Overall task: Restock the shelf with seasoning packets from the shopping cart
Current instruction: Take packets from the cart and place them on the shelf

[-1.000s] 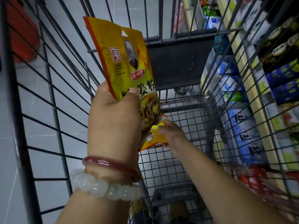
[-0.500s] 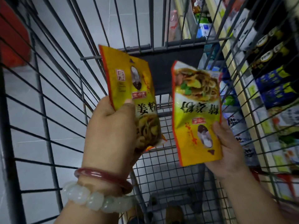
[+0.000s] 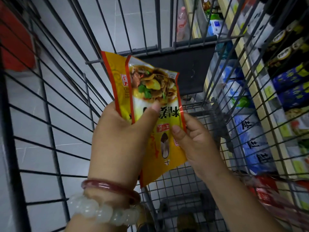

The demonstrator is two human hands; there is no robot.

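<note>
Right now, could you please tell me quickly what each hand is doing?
Left hand: grips two stacked yellow plastic seasoning packets, front and back, thumb on top.
Right hand: pinches the front packet's right edge.

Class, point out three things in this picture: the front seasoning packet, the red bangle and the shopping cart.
front seasoning packet (image 3: 151,84): head view, on its printed food photo.
red bangle (image 3: 107,186): head view, on the band across the left wrist.
shopping cart (image 3: 192,72): head view, on its dark end panel.
</note>
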